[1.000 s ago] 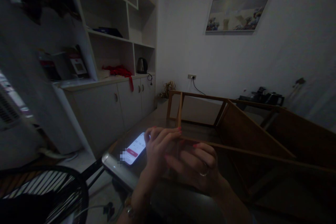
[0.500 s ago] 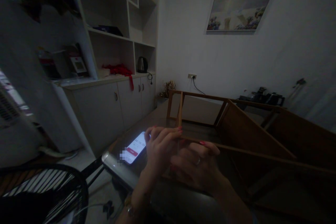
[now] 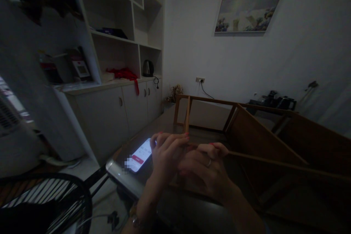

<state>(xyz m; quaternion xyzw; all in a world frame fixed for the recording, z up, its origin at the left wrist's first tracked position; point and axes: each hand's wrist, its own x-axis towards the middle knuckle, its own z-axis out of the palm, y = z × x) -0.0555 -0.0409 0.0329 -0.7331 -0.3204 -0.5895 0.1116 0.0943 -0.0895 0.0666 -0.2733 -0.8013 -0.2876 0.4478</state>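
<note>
At a dim table, a lit phone lies just left of the left hand, whose curled fingers pinch the near corner of a wooden frame; the right hand, beside it, closes over the frame's rail.

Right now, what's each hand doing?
Left hand: fingers curled at the wooden frame corner; grip cannot be told.
Right hand: same, cannot be told.

Room was dim: white wall bore a framed painting and a socket; white shelving over cabinets stood left, holding a kettle and red cloth.
</note>
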